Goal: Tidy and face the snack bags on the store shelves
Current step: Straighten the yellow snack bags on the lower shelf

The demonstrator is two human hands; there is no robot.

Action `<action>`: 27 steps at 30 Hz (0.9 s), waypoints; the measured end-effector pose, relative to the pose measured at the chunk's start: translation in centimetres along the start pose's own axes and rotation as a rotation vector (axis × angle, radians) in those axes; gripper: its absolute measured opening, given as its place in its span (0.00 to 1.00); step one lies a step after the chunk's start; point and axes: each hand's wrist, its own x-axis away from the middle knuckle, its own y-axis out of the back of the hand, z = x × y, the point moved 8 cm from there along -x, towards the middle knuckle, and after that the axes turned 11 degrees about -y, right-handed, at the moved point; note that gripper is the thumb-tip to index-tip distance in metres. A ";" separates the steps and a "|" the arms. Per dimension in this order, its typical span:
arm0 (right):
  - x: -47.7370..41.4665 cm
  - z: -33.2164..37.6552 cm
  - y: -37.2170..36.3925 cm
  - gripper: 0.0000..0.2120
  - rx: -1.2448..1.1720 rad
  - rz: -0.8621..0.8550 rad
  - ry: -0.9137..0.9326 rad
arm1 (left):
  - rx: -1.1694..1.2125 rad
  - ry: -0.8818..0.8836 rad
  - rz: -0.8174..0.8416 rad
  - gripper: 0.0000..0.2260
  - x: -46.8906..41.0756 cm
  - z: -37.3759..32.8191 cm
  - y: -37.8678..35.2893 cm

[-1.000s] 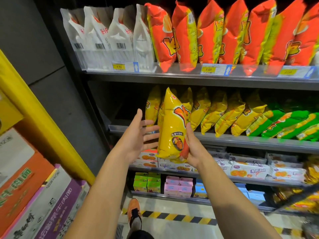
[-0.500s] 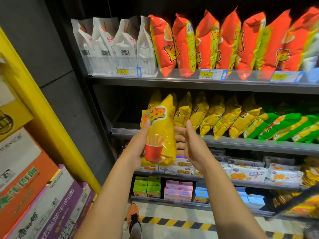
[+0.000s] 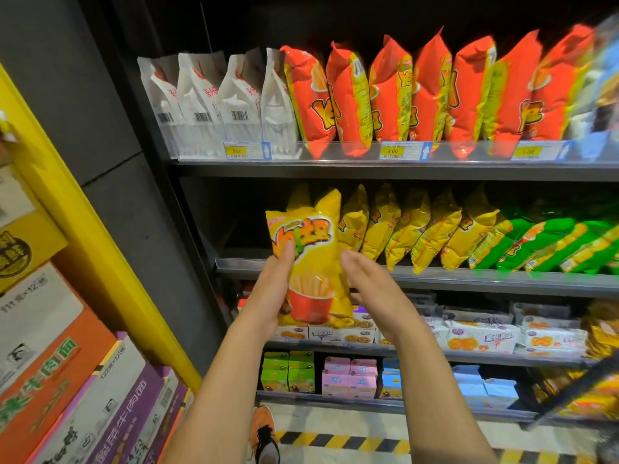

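My left hand [image 3: 271, 296] is shut on a yellow fries bag [image 3: 315, 262], thumb across its front, holding it upright with the printed face toward me in front of the middle shelf [image 3: 469, 279]. Close against the bag's right edge is my right hand [image 3: 375, 289], fingers straight and apart; I cannot tell if it touches the bag. Behind the bag, a row of matching yellow bags [image 3: 412, 226] leans to the right, edge-on. Green bags [image 3: 542, 242] lie slanted further right. Red bags [image 3: 402, 95] and white bags [image 3: 207, 102] stand on the top shelf.
A dark gap [image 3: 244, 236] shows at the middle shelf's left end. Lower shelves carry biscuit packs [image 3: 482, 336] and small cartons [image 3: 348, 376]. Stacked cardboard boxes [image 3: 67, 380] and a yellow post [image 3: 100, 256] stand at left. My shoe [image 3: 264, 433] is near a striped floor line [image 3: 335, 440].
The yellow bag passed from my right hand to my left and turned from edge-on to face front. It now sits slightly higher, and my right hand has come in beside it.
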 end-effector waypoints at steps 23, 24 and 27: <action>2.4 -1.0 2.4 0.21 -0.183 0.022 -0.107 | -0.096 -0.093 0.187 0.24 2.3 -3.4 -1.2; 2.5 -0.7 2.1 0.21 -0.243 0.039 -0.148 | -0.069 -0.041 0.181 0.24 2.4 -3.4 -1.7; 2.6 -0.7 1.8 0.16 -0.354 -0.001 -0.258 | 0.016 0.081 0.142 0.21 2.5 -3.2 -2.7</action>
